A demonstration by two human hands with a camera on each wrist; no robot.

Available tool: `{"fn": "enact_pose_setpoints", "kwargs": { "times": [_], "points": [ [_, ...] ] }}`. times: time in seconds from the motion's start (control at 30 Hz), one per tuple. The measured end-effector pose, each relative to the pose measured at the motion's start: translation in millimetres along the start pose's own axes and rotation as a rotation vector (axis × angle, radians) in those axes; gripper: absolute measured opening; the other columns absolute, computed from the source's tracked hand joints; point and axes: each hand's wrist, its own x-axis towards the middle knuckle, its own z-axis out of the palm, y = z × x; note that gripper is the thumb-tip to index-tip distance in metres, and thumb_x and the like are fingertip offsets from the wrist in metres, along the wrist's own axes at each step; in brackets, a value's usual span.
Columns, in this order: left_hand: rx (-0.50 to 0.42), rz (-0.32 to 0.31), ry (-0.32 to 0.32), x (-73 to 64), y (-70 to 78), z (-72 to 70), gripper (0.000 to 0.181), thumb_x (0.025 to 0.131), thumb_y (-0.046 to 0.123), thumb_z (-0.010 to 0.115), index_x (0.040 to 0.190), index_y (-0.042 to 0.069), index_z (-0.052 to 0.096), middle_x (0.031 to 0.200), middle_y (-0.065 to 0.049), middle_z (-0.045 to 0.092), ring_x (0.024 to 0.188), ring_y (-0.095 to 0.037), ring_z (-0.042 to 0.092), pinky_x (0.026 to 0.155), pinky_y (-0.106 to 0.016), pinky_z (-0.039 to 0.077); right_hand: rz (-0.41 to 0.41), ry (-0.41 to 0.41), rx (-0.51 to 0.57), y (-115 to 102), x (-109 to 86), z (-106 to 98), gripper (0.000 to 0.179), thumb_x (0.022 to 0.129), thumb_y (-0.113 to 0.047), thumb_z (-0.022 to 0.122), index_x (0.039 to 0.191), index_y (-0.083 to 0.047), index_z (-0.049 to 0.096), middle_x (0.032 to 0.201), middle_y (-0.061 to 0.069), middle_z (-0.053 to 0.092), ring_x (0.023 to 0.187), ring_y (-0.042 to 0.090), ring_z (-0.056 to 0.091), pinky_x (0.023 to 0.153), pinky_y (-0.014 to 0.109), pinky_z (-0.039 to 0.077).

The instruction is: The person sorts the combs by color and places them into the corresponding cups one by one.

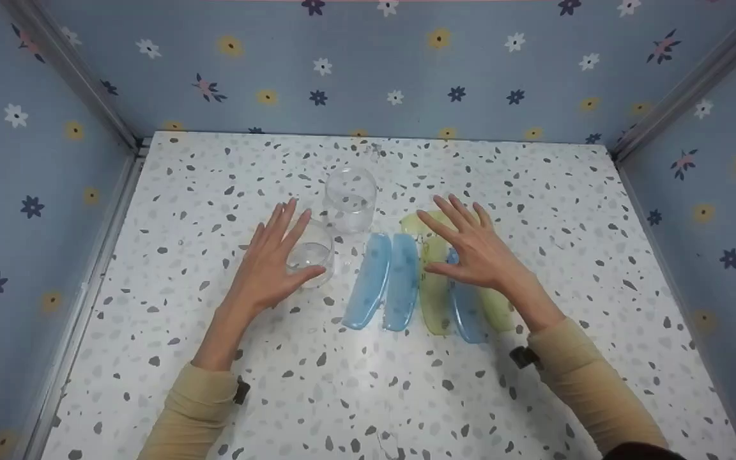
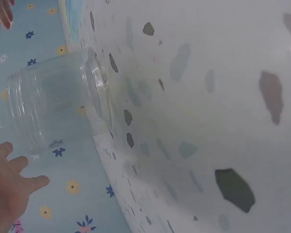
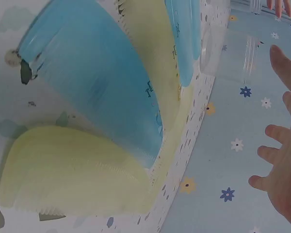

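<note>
My left hand (image 1: 272,259) is spread beside the nearer clear cup (image 1: 317,252), partly covering it in the head view. In the left wrist view that cup (image 2: 58,92) is apart from the fingers. A second clear cup (image 1: 351,201) stands behind it. My right hand (image 1: 473,252) hovers, fingers spread, over several combs and holds nothing. Two blue combs, one (image 1: 368,281) left of the other (image 1: 401,281), lie side by side. Right of them are a yellow-green comb (image 1: 433,300), another blue comb (image 1: 468,313) and a yellow-green comb (image 1: 497,310). One more yellow-green comb (image 1: 413,223) lies crosswise behind, partly hidden.
The speckled white tabletop (image 1: 368,396) is bounded by blue flowered panels at the back (image 1: 368,70), left (image 1: 16,211) and right (image 1: 719,204). Grey metal strips run along the panel corners.
</note>
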Motion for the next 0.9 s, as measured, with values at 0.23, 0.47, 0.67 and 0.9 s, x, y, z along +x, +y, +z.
{"fn": "enact_pose_setpoints", "kwargs": {
  "times": [0.23, 0.47, 0.67, 0.9],
  "points": [
    [-0.131, -0.056, 0.060, -7.0, -6.4, 8.8, 0.100, 0.089, 0.059, 0.071, 0.166, 0.035, 0.011, 0.176, 0.008, 0.003, 0.164, -0.023, 0.005, 0.132, -0.058, 0.015, -0.025, -0.001, 0.020, -9.9, 7.1, 5.4, 0.095, 0.088, -0.063, 0.069, 0.165, -0.036, 0.020, 0.173, 0.011, 0.020, 0.161, 0.039, 0.015, 0.125, 0.073, 0.014],
    [-0.245, -0.087, 0.097, -10.9, -9.9, 15.1, 0.105, 0.086, 0.056, 0.077, 0.166, 0.036, 0.010, 0.176, 0.006, 0.006, 0.163, -0.026, 0.012, 0.129, -0.061, 0.023, -0.030, -0.041, 0.031, -19.9, 13.2, 10.4, 0.094, 0.089, -0.068, 0.066, 0.165, -0.038, 0.018, 0.174, 0.009, 0.018, 0.161, 0.036, 0.015, 0.126, 0.072, 0.015],
    [-0.356, -0.171, 0.071, -12.2, -13.4, 19.5, 0.109, 0.084, 0.054, 0.080, 0.165, 0.041, 0.008, 0.176, 0.008, 0.005, 0.163, -0.028, 0.011, 0.128, -0.066, 0.019, -0.045, -0.079, 0.071, -29.9, 19.5, 15.7, 0.095, 0.088, -0.058, 0.074, 0.164, -0.039, 0.021, 0.174, 0.007, 0.019, 0.162, 0.035, 0.015, 0.127, 0.070, 0.013],
    [-0.445, -0.228, 0.071, -11.1, -16.8, 24.7, 0.114, 0.082, 0.050, 0.084, 0.166, 0.036, 0.008, 0.175, -0.001, 0.013, 0.162, -0.030, 0.014, 0.130, -0.062, 0.016, -0.088, -0.104, 0.051, -40.7, 25.5, 21.9, 0.092, 0.088, -0.056, 0.074, 0.163, -0.039, 0.025, 0.173, 0.008, 0.022, 0.161, 0.036, 0.018, 0.124, 0.072, 0.018]
  ]
}}
